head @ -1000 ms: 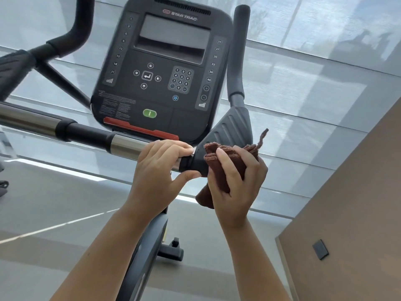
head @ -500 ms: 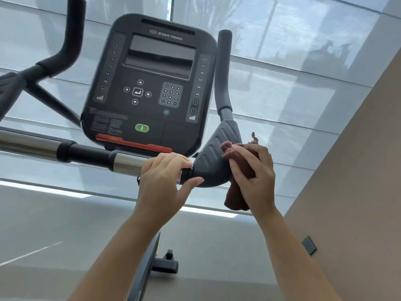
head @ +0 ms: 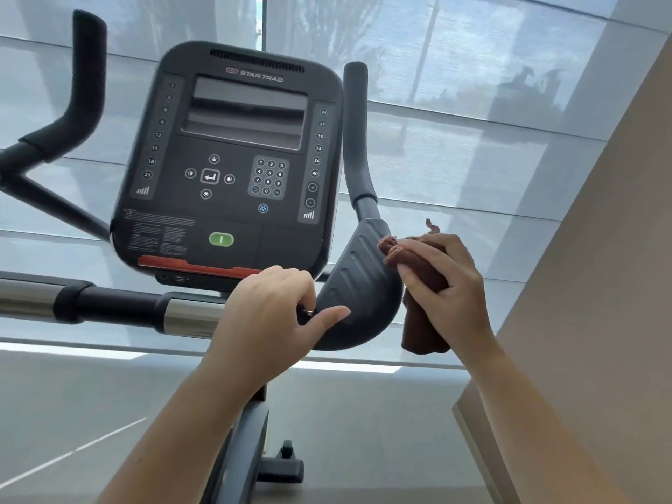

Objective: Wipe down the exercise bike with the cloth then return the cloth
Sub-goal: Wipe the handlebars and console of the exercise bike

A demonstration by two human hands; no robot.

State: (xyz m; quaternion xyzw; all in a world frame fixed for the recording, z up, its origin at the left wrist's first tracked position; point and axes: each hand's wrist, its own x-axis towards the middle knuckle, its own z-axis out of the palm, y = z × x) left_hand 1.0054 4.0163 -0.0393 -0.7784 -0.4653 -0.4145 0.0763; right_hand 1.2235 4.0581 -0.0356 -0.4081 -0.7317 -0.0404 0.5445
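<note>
The left hand (head: 267, 314) comes up from the lower middle of the view on a bare forearm and wraps over the horizontal handlebar (head: 120, 307) of the exercise bike (head: 232, 169), right where the chrome sleeve meets the dark ribbed elbow pad (head: 358, 289). Its fingers are curled down over the top of the bar in a closed grip, knuckles toward the camera, while the thumb sticks out to the right and lies against the lower face of the pad. The right hand (head: 445, 285) reaches in from the lower right, forearm angled steeply upward, wrist bent slightly back. It clutches the brown cloth (head: 423, 303), bunched into a thick roll: the fingers fold across the front of the cloth and the thumb lies along its upper edge, pressing the bundle against the right-hand rim of the pad. One end of the cloth pokes out above the hand beside the pad's upper edge, a frayed corner curls up behind the knuckles, and the other end hangs down loose below the palm. Above the hands the console (head: 236, 140) faces the camera, with the upright grip (head: 358, 132) rising just to its right.
</note>
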